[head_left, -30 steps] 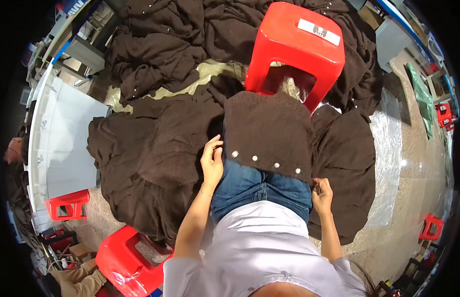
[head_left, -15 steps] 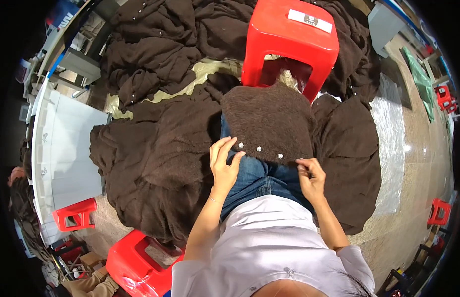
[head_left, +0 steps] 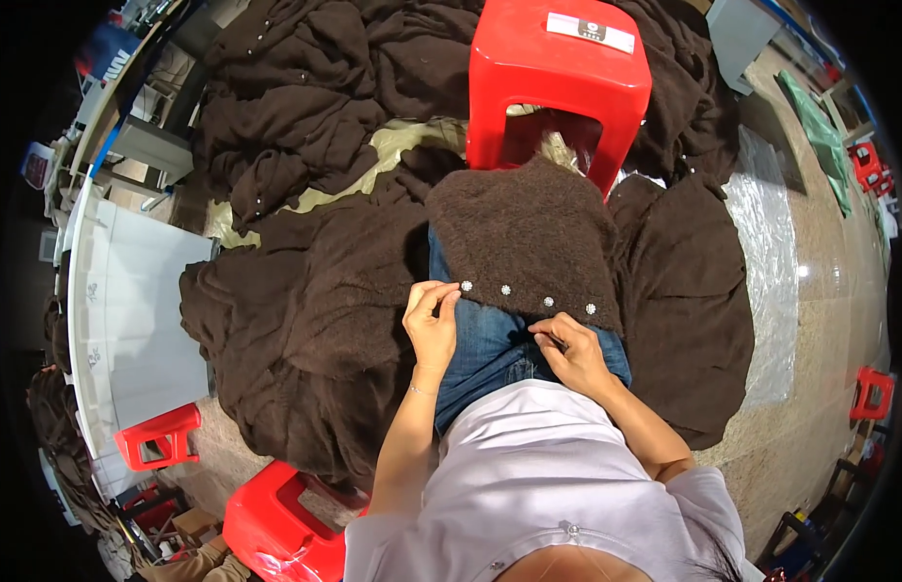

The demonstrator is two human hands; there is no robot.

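A fuzzy dark brown knit garment (head_left: 524,228) lies over my lap, its near edge lined with several sparkling round buttons (head_left: 506,290). My left hand (head_left: 432,325) is closed in a pinch on the garment's left corner, right beside the leftmost button. Just below the edge, my right hand (head_left: 575,357) is over my jeans (head_left: 485,344), fingers curled together. A small dark thing shows between those fingers, too little of it to name. To the left and right of my legs lie heaps of the same brown cloth (head_left: 315,320).
A red plastic stool (head_left: 558,58) stands just beyond my lap, among more brown garments (head_left: 286,126) on yellowish sheeting. Another red stool (head_left: 276,524) is at lower left, near a white bin (head_left: 145,301). Clear plastic sheeting (head_left: 766,281) covers floor at right.
My right hand has let go of the garment's right corner and moved left and down, uncovering the rightmost button. My left fingers have closed on the left corner.
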